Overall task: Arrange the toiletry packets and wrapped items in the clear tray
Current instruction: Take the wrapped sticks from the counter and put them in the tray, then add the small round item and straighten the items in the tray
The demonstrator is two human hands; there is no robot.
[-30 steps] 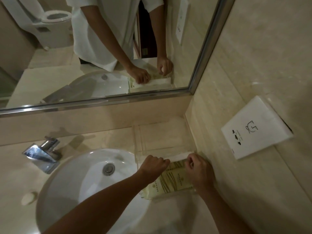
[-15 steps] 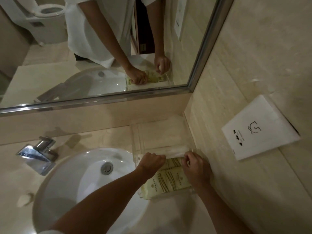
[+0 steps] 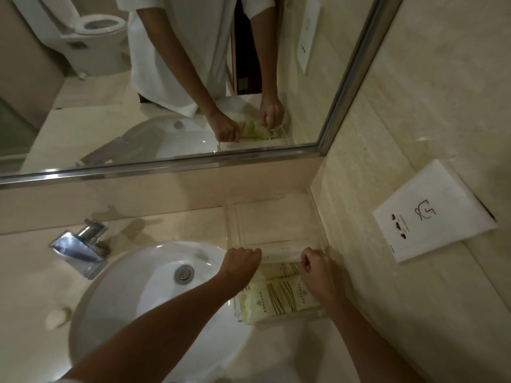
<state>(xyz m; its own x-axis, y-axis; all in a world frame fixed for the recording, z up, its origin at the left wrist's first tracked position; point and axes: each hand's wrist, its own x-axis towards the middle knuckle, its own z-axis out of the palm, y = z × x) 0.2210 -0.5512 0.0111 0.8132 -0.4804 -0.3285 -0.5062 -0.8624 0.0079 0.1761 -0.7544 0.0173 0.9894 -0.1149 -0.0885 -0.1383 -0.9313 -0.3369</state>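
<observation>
Both hands, the left hand (image 3: 241,261) and right hand (image 3: 315,265), pinch a slim wrapped item (image 3: 280,251) just above the yellow packets (image 3: 279,299) in the clear tray (image 3: 235,225), seemingly mid-placement; next, squaring it beside them.

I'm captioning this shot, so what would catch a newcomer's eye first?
Both hands, left and right, pinch a clear wrapped item over the clear tray in the counter's corner. Cream packets fill the tray's near end, right of the white sink. The mirror above repeats it all.

Setting: bathroom, likely hotel-type. White basin (image 3: 154,286) with chrome faucet (image 3: 78,251) lies left of the fingers (image 3: 305,262); framed mirror (image 3: 171,78) beyond them reflects a toilet (image 3: 94,37). Beige stone counter (image 3: 171,225) and walls.
</observation>
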